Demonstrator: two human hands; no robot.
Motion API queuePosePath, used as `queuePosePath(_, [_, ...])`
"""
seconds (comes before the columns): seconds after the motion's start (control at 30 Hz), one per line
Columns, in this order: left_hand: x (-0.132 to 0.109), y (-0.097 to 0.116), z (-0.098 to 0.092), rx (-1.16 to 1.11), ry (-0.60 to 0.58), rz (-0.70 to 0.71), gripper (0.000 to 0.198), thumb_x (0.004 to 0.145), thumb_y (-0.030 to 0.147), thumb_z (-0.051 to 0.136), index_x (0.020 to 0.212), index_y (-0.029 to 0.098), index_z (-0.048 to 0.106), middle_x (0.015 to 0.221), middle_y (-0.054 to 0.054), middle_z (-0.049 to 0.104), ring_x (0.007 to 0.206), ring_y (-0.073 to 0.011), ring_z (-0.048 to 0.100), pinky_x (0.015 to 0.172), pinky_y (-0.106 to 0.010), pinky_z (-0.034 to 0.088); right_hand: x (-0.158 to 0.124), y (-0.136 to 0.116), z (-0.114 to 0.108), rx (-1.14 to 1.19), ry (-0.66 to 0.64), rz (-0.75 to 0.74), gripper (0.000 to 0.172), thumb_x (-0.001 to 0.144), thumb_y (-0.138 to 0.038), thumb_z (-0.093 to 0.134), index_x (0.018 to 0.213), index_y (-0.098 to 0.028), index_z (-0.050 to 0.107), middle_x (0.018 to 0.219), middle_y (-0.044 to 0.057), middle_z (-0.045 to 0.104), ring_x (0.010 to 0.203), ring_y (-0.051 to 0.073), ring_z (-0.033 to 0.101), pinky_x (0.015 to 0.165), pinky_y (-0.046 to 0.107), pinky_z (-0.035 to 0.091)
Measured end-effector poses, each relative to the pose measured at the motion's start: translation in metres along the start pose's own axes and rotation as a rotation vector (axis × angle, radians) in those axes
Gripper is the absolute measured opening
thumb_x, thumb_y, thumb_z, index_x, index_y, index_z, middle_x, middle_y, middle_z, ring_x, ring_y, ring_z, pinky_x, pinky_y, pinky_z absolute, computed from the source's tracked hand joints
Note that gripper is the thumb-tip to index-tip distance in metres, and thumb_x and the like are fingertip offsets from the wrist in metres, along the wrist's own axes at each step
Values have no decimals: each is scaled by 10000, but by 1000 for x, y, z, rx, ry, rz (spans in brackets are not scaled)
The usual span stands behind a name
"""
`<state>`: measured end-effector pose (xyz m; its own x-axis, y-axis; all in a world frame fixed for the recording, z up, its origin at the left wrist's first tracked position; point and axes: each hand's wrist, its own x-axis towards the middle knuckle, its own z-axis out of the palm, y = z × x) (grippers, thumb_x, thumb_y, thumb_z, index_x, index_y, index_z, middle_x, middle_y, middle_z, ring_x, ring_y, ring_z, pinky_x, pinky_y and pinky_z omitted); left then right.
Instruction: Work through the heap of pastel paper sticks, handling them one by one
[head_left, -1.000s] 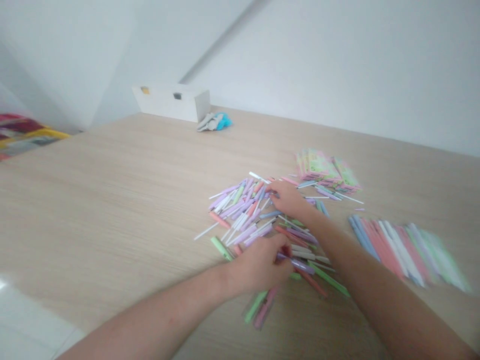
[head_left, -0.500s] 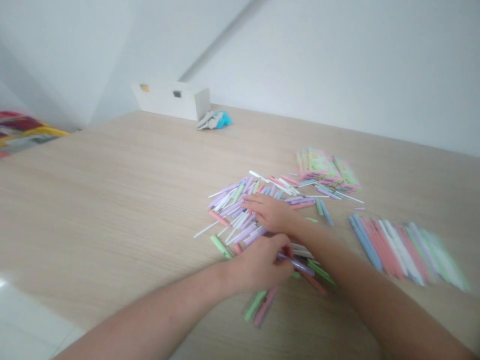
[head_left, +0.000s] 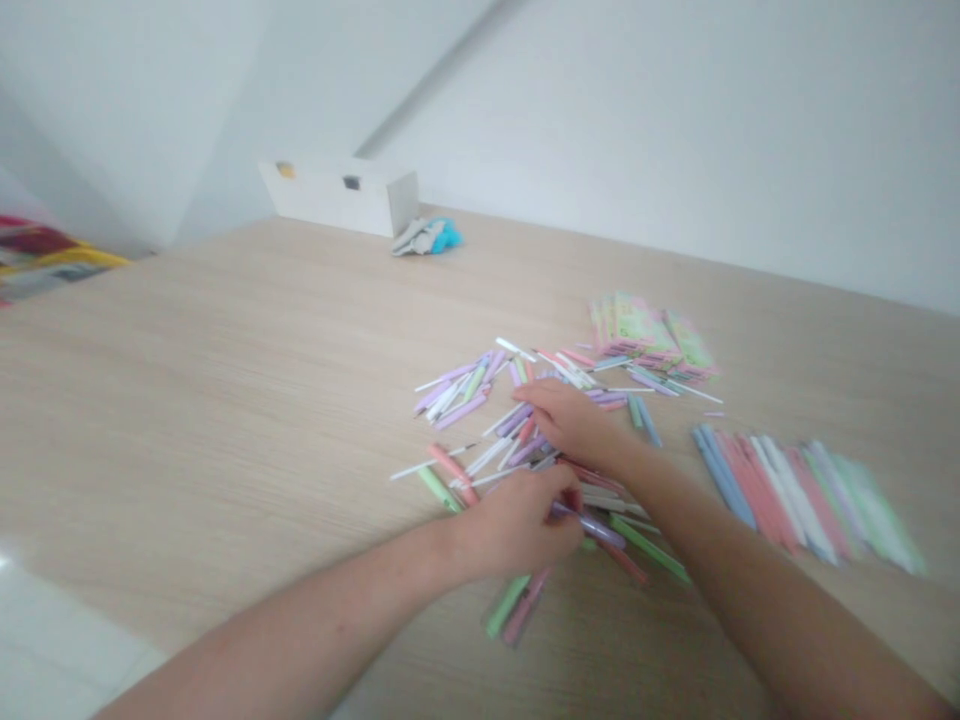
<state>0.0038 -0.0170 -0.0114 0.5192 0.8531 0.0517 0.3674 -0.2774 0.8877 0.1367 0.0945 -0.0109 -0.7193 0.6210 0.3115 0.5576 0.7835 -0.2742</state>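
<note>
My left hand [head_left: 521, 525] is closed around a purple pen [head_left: 600, 528], whose end sticks out to the right past the thumb side. Beyond it, my right hand [head_left: 570, 422] rests on a loose pile of pen parts with its fingers stretched out and bent a little downward. Around the fingers lie purple barrels [head_left: 459, 412], thin white sticks like refills [head_left: 487, 455], and coral [head_left: 454, 468] and green [head_left: 438, 488] pieces. What lies directly under the right palm is hidden. Green [head_left: 508, 605] and pink [head_left: 526, 607] pieces lie below my left wrist.
On the right, pens sorted by colour lie in a row [head_left: 780, 490]. Behind the pile are stacked pink-and-green printed cards [head_left: 637, 325]. A white box [head_left: 330, 200] stands at the back of the wooden table [head_left: 225, 340], with a crumpled grey-and-blue item [head_left: 427, 237] beside it.
My right hand has drawn slightly to the right across the pile, and purple pieces have shifted, leaving a gap of bare table at left. My left hand stays put with the purple pen.
</note>
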Motion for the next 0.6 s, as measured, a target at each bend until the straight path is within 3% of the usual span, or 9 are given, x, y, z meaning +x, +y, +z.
queuePosePath(0.1, [0, -1, 0, -9, 2, 23, 120, 711, 139, 511, 812, 178, 563, 620, 28, 532, 553, -111, 483, 510, -213, 333, 26, -2, 8, -4, 33, -25, 361, 802, -46, 416, 1022, -137, 688, 1043, 104, 697, 1018, 218, 598, 944, 381, 436])
queuePosePath(0.27, [0, 0, -1, -2, -1, 23, 136, 711, 135, 497, 822, 178, 562, 625, 27, 544, 562, -114, 495, 520, -216, 340, 58, -1, 26, -34, -43, -22, 270, 832, -99, 474, 942, -152, 715, 993, 89, 702, 996, 214, 595, 925, 346, 418])
queuePosePath(0.6, [0, -1, 0, 3, 1, 34, 136, 718, 147, 487, 828, 176, 562, 634, 25, 546, 566, -111, 501, 519, -212, 344, 45, 1, 15, -50, -108, 45, 182, 818, -124, 531, 882, -129, 702, 910, 90, 692, 878, 198, 592, 831, 305, 411])
